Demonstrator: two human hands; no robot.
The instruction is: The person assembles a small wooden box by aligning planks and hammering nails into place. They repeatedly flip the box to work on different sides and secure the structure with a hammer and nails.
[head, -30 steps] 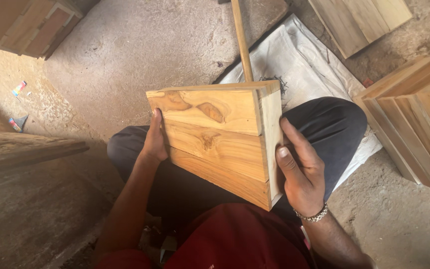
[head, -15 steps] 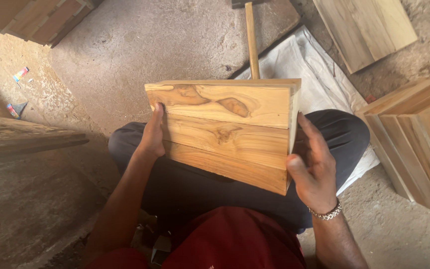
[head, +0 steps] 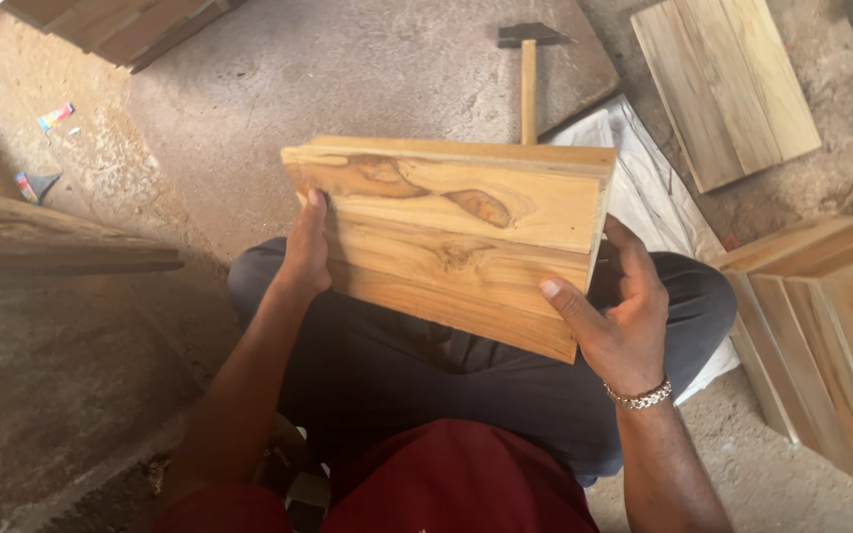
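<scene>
1. Left hand is pressed flat against the left end of the pale, knotty, box-like block of glued wooden boards, fingers together and pointing up toward 12 o'clock.
2. Right hand grips the opposite end, thumb laid over the front face near the lower corner and the other fingers wrapped round the back edge, so the block is clamped between both palms.
3. The block hangs above the lap, off the floor. Its long axis runs roughly 9 to 3 o'clock, dipping a bit toward the right hand. Both hands are on it, one per end, neither closer than the other.
4. Silver chain bracelet sits on the right wrist.
5. Below are dark trousers and a red shirt.
6. At 12 o'clock past the block's top edge, a wooden-handled hammer with a dark head lies on the grey concrete floor.
7. A flat panel of pale planks lies at 1 o'clock, and more plank assemblies stand at 3 o'clock beside a white sheet.
</scene>
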